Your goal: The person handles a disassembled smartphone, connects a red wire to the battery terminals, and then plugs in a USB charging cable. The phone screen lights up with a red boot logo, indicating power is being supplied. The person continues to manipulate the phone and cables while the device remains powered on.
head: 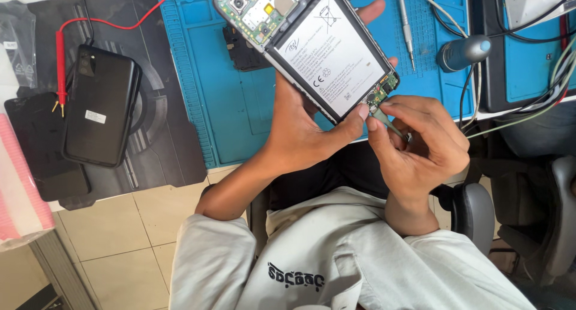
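Head cam, looking down at a repair bench: the left hand (300, 127) cradles an opened smartphone with its back cover off (309, 46), white battery and green circuit boards exposed, held tilted above a blue silicone work mat (228, 100); fingers wrap behind the frame, thumb pressed on the lower edge. The right hand (417, 145) is closed in a pinch round thin metal tweezers (387, 123), tips touching the small green board at the phone's bottom corner (382, 94). Best done w/ the phone braced firm, tweezer tips kept shallow, light pressure, wrist steady. To the left lies a black phone face down (99, 106), beside a red test probe (60, 67). A red-capped screwdriver (406, 25) rests on the mat, top right.
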